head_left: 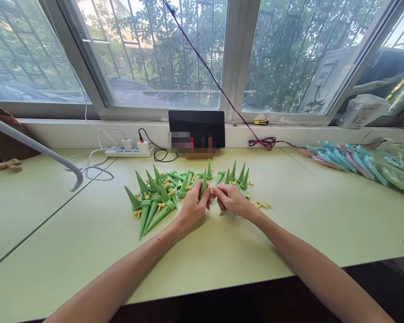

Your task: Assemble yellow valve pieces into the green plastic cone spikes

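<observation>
My left hand is closed around a green watering spike, whose pointed tip stands upward. Close beside it, my right hand pinches a small yellow valve at the side of that spike. The fingers partly hide where the two pieces meet. Many green spikes with yellow valves on them lie and stand in a heap to the left and behind my hands. A few loose yellow valves lie right of my right wrist.
At the back stands a dark tablet on a stand, with a white power strip and cables to its left. A white curved tube reaches in from the left. Coloured plastic packets lie at the far right. A yellow cutter rests on the sill.
</observation>
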A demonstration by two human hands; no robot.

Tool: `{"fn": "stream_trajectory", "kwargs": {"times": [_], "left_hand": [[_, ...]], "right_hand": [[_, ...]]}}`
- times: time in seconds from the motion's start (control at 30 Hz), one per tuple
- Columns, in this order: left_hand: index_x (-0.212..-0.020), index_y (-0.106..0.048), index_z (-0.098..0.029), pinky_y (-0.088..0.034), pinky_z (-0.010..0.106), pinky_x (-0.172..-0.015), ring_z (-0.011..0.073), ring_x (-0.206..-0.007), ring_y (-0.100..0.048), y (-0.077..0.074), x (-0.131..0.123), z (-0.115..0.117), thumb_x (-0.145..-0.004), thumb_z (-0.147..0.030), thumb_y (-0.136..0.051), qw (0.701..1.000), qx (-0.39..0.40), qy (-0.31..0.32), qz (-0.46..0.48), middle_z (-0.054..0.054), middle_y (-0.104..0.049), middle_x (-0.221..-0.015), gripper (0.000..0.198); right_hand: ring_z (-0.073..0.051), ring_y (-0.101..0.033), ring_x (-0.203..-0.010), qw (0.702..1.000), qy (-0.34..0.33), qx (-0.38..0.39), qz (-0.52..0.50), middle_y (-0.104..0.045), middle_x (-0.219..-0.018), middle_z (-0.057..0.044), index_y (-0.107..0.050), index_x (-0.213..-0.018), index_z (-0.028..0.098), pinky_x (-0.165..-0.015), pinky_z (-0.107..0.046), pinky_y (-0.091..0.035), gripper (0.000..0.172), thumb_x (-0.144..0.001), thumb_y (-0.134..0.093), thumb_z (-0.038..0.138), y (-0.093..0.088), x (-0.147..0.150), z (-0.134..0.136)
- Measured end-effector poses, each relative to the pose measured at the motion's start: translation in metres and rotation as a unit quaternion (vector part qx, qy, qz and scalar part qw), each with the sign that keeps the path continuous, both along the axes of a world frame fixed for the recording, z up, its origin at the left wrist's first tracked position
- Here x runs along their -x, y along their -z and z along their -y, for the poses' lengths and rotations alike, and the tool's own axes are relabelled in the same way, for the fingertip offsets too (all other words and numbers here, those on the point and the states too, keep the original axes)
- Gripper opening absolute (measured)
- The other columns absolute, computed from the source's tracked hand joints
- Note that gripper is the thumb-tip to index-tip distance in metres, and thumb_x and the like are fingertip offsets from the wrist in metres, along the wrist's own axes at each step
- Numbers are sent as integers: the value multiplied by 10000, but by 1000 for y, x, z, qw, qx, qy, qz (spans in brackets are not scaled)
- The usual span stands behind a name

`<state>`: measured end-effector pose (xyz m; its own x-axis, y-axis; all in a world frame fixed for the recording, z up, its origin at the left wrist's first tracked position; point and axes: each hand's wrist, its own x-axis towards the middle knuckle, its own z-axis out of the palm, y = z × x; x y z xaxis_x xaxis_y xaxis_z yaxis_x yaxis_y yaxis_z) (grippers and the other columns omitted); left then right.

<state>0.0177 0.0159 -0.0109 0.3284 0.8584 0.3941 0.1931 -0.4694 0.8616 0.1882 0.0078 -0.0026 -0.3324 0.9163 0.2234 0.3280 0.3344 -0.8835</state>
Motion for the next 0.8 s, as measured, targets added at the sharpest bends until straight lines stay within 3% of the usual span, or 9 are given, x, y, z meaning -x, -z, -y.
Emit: {"fn": "stream_trajectory", "kwargs": {"times": [0.8], "left_hand": [[-866,-445,-220,-456,272,-595,116,-556,-569,1,0,-1,-995,-433,-466,1000,1,4,-5,-46,-569,-674,250]], "right_hand": [[-108,-496,-406,1000,0,-4,18,-526,-473,53,-502,-719,205,-497,-232,-414,360,-1006,-452,416,-3,1,3]]}}
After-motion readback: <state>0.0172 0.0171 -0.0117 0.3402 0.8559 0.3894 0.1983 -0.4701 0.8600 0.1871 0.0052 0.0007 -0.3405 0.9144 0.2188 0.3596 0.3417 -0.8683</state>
